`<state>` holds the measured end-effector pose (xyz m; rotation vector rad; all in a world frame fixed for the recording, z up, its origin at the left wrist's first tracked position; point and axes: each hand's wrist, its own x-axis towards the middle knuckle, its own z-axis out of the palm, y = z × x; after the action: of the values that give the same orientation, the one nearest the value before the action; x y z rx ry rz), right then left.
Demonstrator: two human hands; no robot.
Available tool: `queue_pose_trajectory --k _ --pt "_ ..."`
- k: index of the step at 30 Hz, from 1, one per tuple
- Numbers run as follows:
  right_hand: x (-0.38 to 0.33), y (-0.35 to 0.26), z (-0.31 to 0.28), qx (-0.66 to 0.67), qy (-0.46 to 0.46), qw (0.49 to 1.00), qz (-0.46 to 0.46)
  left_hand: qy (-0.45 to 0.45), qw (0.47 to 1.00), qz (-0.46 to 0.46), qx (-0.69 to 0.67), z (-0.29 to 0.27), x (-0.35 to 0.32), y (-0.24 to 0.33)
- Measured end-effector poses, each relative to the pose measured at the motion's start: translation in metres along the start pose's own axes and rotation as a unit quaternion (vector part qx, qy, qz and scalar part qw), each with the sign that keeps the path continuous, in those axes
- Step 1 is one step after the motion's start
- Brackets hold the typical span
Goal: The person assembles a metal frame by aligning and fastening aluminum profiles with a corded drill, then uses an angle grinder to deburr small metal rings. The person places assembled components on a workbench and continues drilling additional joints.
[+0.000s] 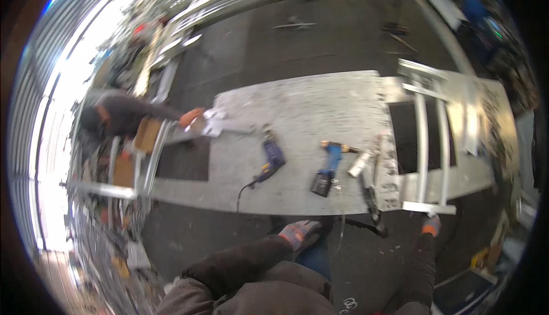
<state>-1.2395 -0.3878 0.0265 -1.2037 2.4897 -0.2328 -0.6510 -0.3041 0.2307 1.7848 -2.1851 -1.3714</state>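
In front of my body, near the table's front edge, my left hand (pixel 300 234) wears a grey glove with an orange cuff. Its fingers look loosely stretched, with nothing in them, though blurred. At the right, my gloved right hand (pixel 432 224) is closed at the near end of a pale metal frame (pixel 421 143). Two long bars joined by crosspieces make up this frame, which lies across the right part of the table over a dark cutout. My fingertips there are partly hidden by its near crosspiece.
A grey sheet-topped table (pixel 309 100) bears a corded dark-blue drill (pixel 271 158), a blue cordless tool (pixel 330 166) and a small white block (pixel 360 163). At the left, a co-worker's orange-gloved hand (pixel 191 118) holds white material beside another metal frame (pixel 106 190).
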Motion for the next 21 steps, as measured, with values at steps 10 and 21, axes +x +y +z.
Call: queue_pose_trajectory --k 10,21 --pt "0.079 0.043 0.051 -0.191 -0.013 0.980 -0.048 0.134 0.928 -0.316 -0.146 0.048 -0.150 -0.142" --pt "-0.143 -0.317 0.090 0.073 0.018 0.913 -0.402 0.188 0.919 -0.322 -0.131 0.020 -0.118 -0.263"
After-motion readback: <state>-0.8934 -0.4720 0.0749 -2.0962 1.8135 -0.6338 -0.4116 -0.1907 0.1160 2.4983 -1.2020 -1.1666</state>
